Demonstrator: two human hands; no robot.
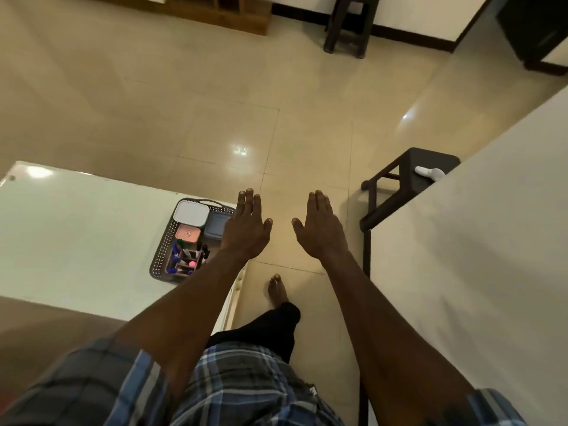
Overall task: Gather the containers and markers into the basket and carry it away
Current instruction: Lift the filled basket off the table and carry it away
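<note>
Both hands are out in front, flat, palms down, fingers straight & close together; they hold nothing. The left hand (246, 227) hangs over the right edge of the basket (159, 256); can't tell if it touches it. The right hand (321, 229) is over the floor (215, 103), well apart from the basket.

The basket is dark w/ lots of small holes in its walls; it sits on the white desk (76, 235), at the desk's right edge. Inside, at the far end, is a white container (191, 213); just right of it is a blue-grey container (216, 227), partly hidden by the left hand; just nearer is a pink container (188, 233). At the near end of the basket are the markers (187, 256), standing up in a small holder; some have blue caps, some black, one pink.

A bare foot (277, 290) & a dark trouser leg stand on the floor between the desk & a 2nd white top on the right. A dark stool (408, 179) stands far right w/ a small white thing (429, 173) on it; can't tell what it is. The person wears a blue check shirt (239, 385).
</note>
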